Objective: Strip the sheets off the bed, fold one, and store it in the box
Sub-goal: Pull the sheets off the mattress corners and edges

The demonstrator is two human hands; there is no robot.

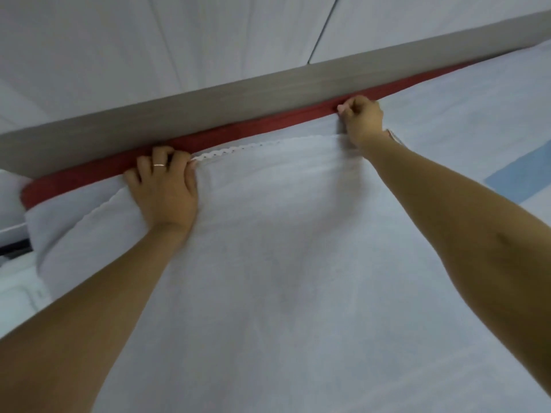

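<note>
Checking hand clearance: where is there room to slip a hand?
Free: white sheet between the forearms. Crowded: red strip under the grey headboard, where left hand and right hand grip the sheet's edge.

No text, label, brand, number or sign can be read anywhere in this view.
</note>
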